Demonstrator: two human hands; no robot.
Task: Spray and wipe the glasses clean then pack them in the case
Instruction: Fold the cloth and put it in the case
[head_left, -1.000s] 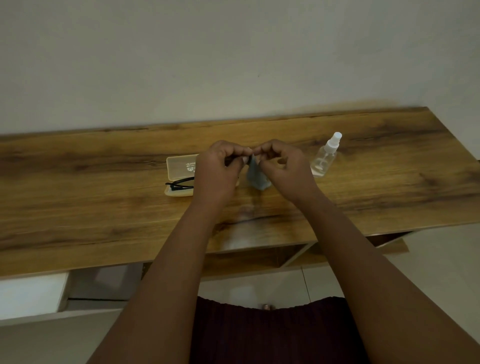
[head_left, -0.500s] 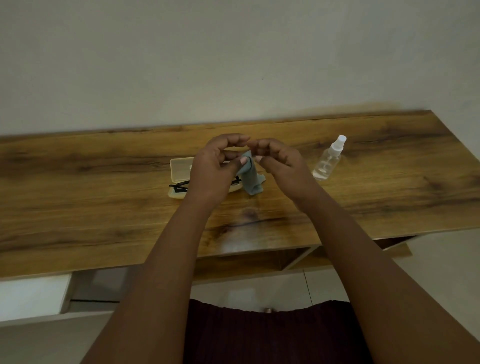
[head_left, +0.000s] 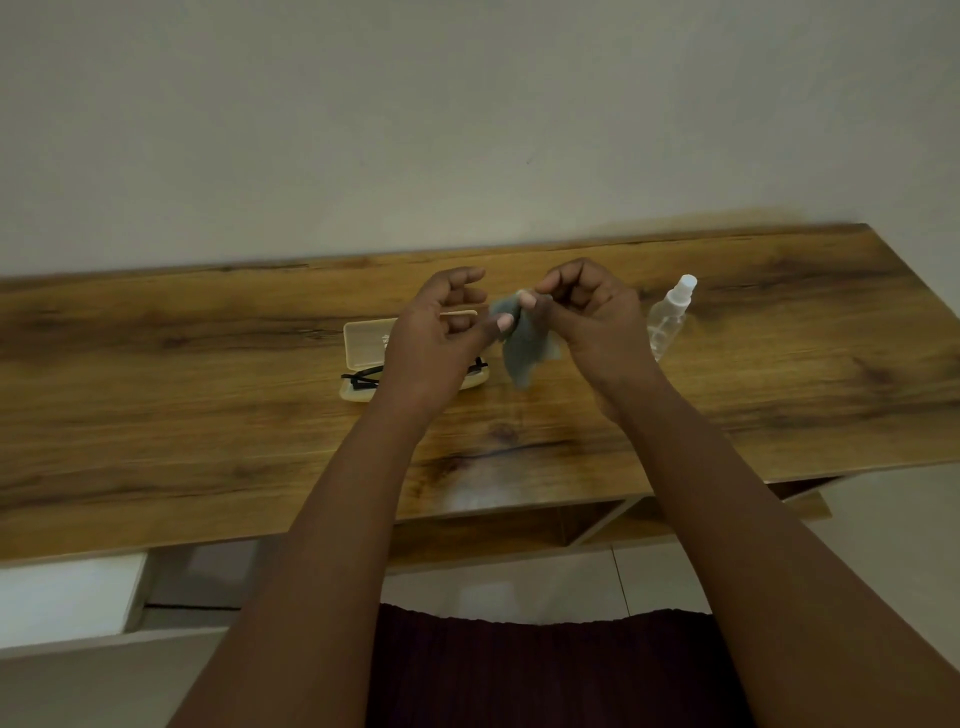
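Above the counter: cloth now pinched by right hand fingers alone, left hand spread free; glasses already cased, cloth packing next.

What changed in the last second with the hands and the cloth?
The left hand opened its fingers and drew leftward off the small grey-blue cloth; the right hand now pinches the cloth alone, so it hangs unfolded above the wooden table. Unchanged: the black-framed glasses lie in the open translucent beige case, and the clear plastic spray bottle stands at the right.
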